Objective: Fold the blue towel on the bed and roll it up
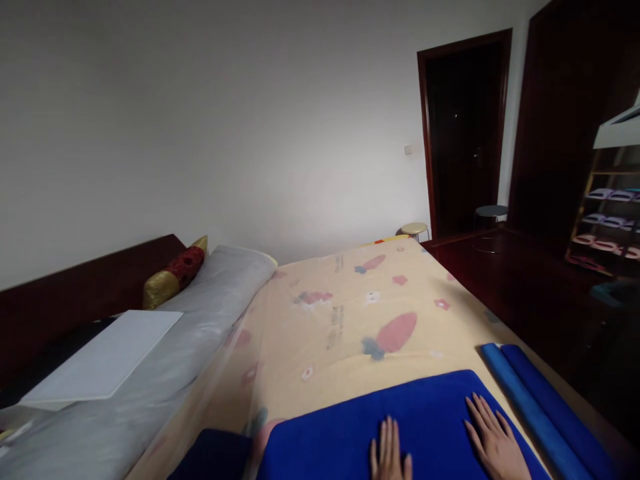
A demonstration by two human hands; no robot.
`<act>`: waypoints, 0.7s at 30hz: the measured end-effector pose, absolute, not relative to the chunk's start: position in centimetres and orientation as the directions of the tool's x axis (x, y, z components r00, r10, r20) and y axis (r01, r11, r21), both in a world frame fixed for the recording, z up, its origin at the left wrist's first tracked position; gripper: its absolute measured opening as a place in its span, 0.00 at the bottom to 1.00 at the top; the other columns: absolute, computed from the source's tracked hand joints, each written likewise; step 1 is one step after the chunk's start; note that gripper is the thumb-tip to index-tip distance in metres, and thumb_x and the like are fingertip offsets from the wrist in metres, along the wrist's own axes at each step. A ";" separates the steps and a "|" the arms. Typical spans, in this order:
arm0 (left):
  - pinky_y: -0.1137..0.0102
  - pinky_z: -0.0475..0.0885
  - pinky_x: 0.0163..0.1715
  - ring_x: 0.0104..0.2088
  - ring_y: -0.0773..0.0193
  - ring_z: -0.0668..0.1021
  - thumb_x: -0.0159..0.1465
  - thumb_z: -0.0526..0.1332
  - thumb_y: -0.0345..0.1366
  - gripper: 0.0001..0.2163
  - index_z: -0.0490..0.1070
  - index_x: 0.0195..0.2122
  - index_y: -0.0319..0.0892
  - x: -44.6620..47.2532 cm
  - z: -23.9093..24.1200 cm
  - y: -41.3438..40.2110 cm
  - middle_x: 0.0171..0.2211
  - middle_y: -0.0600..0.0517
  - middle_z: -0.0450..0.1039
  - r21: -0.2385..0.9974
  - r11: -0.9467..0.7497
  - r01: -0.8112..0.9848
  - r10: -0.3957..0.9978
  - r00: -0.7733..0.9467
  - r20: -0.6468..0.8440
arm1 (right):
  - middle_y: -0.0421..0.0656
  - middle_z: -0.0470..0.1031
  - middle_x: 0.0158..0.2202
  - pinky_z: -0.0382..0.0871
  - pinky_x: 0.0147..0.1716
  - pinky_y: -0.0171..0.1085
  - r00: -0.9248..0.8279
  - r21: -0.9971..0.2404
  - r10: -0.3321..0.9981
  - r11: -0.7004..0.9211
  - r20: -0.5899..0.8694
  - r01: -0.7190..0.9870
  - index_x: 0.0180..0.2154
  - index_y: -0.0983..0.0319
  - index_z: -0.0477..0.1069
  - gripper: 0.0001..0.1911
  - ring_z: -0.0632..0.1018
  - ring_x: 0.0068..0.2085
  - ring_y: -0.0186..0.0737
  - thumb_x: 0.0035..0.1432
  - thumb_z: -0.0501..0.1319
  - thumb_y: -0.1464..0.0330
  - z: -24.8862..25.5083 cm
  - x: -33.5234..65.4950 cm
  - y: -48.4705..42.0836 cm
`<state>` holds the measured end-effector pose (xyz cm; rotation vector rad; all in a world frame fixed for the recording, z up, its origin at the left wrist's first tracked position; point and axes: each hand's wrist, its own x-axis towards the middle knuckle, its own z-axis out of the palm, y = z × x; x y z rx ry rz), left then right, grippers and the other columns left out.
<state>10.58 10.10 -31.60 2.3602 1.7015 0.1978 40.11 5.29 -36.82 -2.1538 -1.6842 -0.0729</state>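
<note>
A blue cloth (415, 417), spread smooth like a folded towel, lies on the near part of the bed. My left hand (390, 453) rests palm down on it, close to the bottom edge of the view, fingers stretched forward. Farther right, my right hand (495, 437) also lies flat on the cloth near its right edge, with the fingers spread. Just beyond that edge are two rolled blue cloths (540, 407), side by side. Another dark blue cloth (213, 457) shows at the lower left, partly cut off by the frame.
The bed (345, 293) has a cream sheet with carrot and flower prints. To the left are a grey pillow (220, 313), a white flat board (107, 357) and a red and gold cushion (183, 270). Stools (414, 229) stand by the doorway; a slipper rack (607, 220) is at right.
</note>
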 end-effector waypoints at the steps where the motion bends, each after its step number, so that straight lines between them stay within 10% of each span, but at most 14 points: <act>1: 0.50 0.60 0.68 0.68 0.57 0.58 0.64 0.44 0.50 0.28 0.41 0.64 0.56 12.8 -31.7 10.4 0.69 0.56 0.51 0.361 -0.332 0.871 0.923 0.379 -0.063 | 0.38 0.52 0.68 0.56 0.65 0.54 0.272 -0.285 0.920 -0.190 0.283 0.939 0.65 0.52 0.42 0.35 0.56 0.68 0.45 0.60 0.48 0.51 -36.8 40.1 5.3; 8: 0.47 0.49 0.71 0.70 0.60 0.52 0.63 0.42 0.54 0.28 0.39 0.64 0.62 14.5 -29.6 12.2 0.70 0.62 0.44 0.495 -0.377 0.783 0.871 0.482 -0.098 | 0.37 0.52 0.68 0.57 0.65 0.53 0.283 -0.282 0.924 -0.208 0.258 0.937 0.64 0.51 0.43 0.33 0.57 0.68 0.44 0.61 0.46 0.49 -36.4 40.2 5.3; 21: 0.54 0.53 0.68 0.70 0.65 0.52 0.65 0.34 0.47 0.27 0.39 0.66 0.50 -12.4 -28.5 18.1 0.71 0.57 0.46 -0.034 0.140 0.990 0.986 -0.143 -0.087 | 0.38 0.51 0.68 0.56 0.65 0.51 0.280 -0.237 0.937 -0.229 0.210 0.944 0.65 0.50 0.43 0.34 0.56 0.68 0.42 0.61 0.46 0.49 -35.4 40.1 4.9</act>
